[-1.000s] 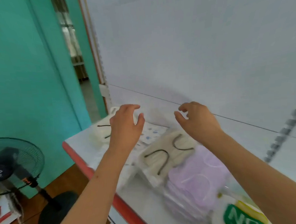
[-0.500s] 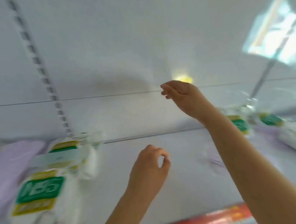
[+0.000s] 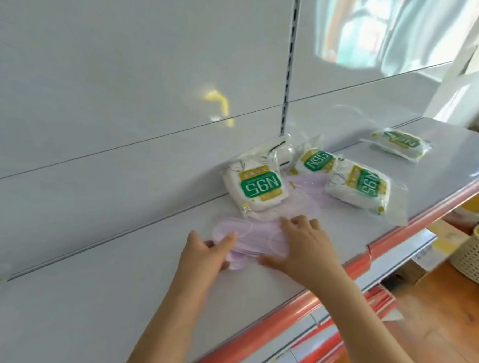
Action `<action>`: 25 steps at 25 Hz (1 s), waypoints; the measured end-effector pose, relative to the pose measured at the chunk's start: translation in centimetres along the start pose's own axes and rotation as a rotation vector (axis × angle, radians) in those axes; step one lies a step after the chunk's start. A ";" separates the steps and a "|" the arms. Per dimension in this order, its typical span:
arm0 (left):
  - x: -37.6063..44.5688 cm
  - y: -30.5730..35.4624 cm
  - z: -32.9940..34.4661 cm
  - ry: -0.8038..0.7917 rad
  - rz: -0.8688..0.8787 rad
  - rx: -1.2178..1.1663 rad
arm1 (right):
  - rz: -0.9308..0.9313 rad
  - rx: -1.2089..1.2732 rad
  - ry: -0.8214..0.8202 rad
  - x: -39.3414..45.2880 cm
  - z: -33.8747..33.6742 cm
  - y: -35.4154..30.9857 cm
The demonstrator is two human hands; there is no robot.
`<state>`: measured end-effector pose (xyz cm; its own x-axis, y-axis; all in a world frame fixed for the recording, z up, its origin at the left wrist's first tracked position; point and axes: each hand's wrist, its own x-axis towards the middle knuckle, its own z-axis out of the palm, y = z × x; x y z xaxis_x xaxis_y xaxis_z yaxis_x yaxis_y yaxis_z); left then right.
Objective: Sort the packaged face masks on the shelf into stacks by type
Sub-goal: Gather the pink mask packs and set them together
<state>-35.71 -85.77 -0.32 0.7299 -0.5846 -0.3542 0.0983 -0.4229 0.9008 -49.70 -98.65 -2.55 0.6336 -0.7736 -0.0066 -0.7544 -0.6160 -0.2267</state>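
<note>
A flat pack of purple masks (image 3: 253, 237) lies on the white shelf (image 3: 100, 299) near its front edge. My left hand (image 3: 206, 256) holds the pack's left end, thumb on top. My right hand (image 3: 303, 247) rests on its right end, fingers spread flat over it and thumb along the near edge. Behind it, one white N95 pack (image 3: 260, 185) leans on the back panel, with two more N95 packs (image 3: 317, 160) (image 3: 360, 187) to its right. A second purple pack (image 3: 308, 195) lies partly under them. Another N95 pack (image 3: 397, 142) lies apart at the far right.
The shelf has a red front strip (image 3: 295, 311) and a slotted upright (image 3: 288, 76) in the white back panel. Below at the right are a white woven basket (image 3: 478, 255), boxes on a lower shelf and a wooden floor.
The view has swung right along the shelf, away from the left-end packs. Both hands, which were raised and held nothing, have come down onto the purple pack.
</note>
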 end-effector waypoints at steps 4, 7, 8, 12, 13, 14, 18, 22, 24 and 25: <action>0.5 0.7 0.4 -0.117 -0.103 -0.320 | -0.022 0.244 0.073 -0.7 1.1 -0.7; -0.7 1.2 0.8 -0.330 0.010 -0.791 | 0.081 0.403 0.133 -0.5 1.2 -0.6; -0.9 1.1 1.5 -0.361 0.065 -0.828 | 0.096 0.444 0.128 -0.3 1.1 -0.4; -0.2 0.1 6.1 0.089 0.109 -0.536 | -0.363 0.478 -0.115 0.6 0.5 0.8; 0.2 0.4 6.4 0.229 0.079 -0.548 | -0.383 0.543 -0.110 1.6 0.3 2.4; 0.6 0.5 6.1 0.324 0.049 -0.583 | -0.341 0.555 -0.030 3.1 0.1 4.5; 0.9 1.0 3.4 0.384 -0.010 -0.643 | -0.181 0.174 -0.056 10.4 -1.7 13.1; 0.1 0.5 2.3 0.328 -0.024 -0.597 | -0.283 0.041 -0.117 12.4 -1.8 12.2; -0.5 0.2 2.0 0.303 -0.042 -0.558 | -0.270 0.014 0.014 10.1 -1.6 10.2; -0.9 0.0 1.8 0.303 -0.043 -0.549 | -0.281 -0.027 0.075 8.5 -1.3 9.1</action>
<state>-37.56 -86.49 -0.41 0.8690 -0.3190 -0.3782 0.4058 0.0223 0.9137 -51.40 -111.04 -3.44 0.8050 -0.5800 0.1251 -0.5557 -0.8109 -0.1835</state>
